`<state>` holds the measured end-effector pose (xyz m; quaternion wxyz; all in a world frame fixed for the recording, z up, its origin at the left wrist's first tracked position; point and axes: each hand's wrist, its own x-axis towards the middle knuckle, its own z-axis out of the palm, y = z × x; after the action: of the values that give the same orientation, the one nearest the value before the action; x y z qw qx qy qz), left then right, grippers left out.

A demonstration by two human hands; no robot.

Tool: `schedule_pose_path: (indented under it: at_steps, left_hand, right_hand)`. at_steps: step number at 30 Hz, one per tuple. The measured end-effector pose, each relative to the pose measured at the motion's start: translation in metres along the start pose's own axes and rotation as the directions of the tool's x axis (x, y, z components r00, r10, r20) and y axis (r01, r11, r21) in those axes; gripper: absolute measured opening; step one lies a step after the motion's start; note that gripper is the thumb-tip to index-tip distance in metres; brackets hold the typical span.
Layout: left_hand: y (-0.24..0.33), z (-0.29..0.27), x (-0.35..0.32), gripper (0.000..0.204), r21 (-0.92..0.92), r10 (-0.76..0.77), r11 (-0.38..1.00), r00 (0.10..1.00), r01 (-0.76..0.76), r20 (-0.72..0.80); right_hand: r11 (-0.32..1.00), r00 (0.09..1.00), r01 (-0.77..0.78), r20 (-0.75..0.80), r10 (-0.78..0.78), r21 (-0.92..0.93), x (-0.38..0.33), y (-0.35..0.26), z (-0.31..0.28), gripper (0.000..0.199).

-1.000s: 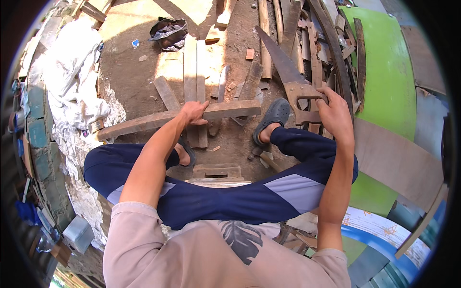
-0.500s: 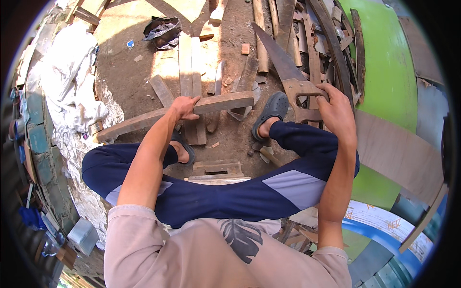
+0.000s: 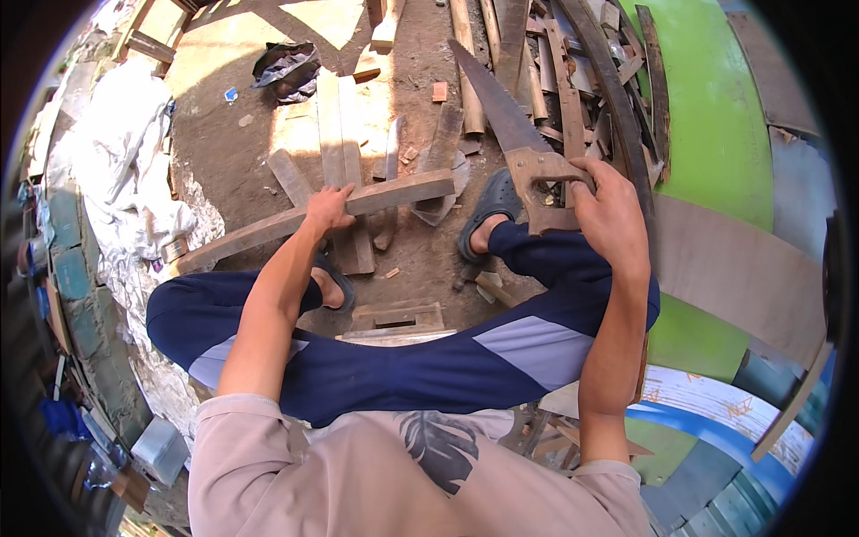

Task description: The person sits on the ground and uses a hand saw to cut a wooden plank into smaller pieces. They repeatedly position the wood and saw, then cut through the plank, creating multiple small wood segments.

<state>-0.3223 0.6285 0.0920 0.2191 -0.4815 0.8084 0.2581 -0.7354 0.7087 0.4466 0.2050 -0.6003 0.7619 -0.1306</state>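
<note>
My left hand (image 3: 330, 208) grips a long squared wooden beam (image 3: 403, 191), its fingers over the upper edge. The beam slants from the lower left up to the right, crossing above several flat boards (image 3: 344, 152) on the ground. In my right hand (image 3: 613, 210) is a handsaw (image 3: 514, 121), held by its wooden handle. The saw's blade points up and away to the left, apart from the beam. Part of the handle is hidden behind my right fingers.
Wood scraps (image 3: 591, 80) and poles are piled at the far right, beside a green panel (image 3: 707, 107). White cloth (image 3: 125, 161) lies at the left, and a dark crumpled bag (image 3: 288, 72) sits farther off. A small wooden stool-like piece (image 3: 398, 317) is between my feet.
The whole view has shifted slightly, so most things appear a little farther left. Both hands keep their holds on the beam and the handsaw; the left fingers have shifted slightly on the beam.
</note>
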Motion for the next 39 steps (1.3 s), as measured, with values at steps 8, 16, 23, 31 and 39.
schedule_pose_path:
  at_steps: [8,16,23,31,39]
  left_hand:
    - [0.064,-0.011,-0.016,0.097,-0.121,0.122,0.981,0.962,-0.155,-0.246]
    - [0.106,-0.017,-0.005,0.1,-0.112,0.06,0.992,0.997,-0.066,-0.05]
    - [0.126,-0.029,0.062,0.113,-0.508,-0.085,0.849,0.987,0.144,0.137]
    - [0.177,-0.053,0.106,0.11,-0.353,-0.192,0.889,0.938,0.292,0.29]
    - [0.174,-0.054,0.118,0.1,-0.265,-0.22,0.914,0.924,0.307,0.312]
  right_hand:
    - [0.996,0.999,-0.032,0.021,0.03,0.089,-0.022,0.01,0.0,0.03]
    - [0.995,0.995,-0.082,-0.048,0.085,0.052,-0.029,0.032,-0.001,0.031]
    - [0.991,0.993,-0.107,-0.041,0.111,0.077,-0.031,0.034,-0.003,0.031]
    - [0.993,0.992,-0.098,-0.071,0.103,0.066,-0.026,0.032,-0.005,0.029]
    - [0.995,0.995,-0.07,-0.065,0.075,0.076,-0.016,0.023,-0.011,0.032]
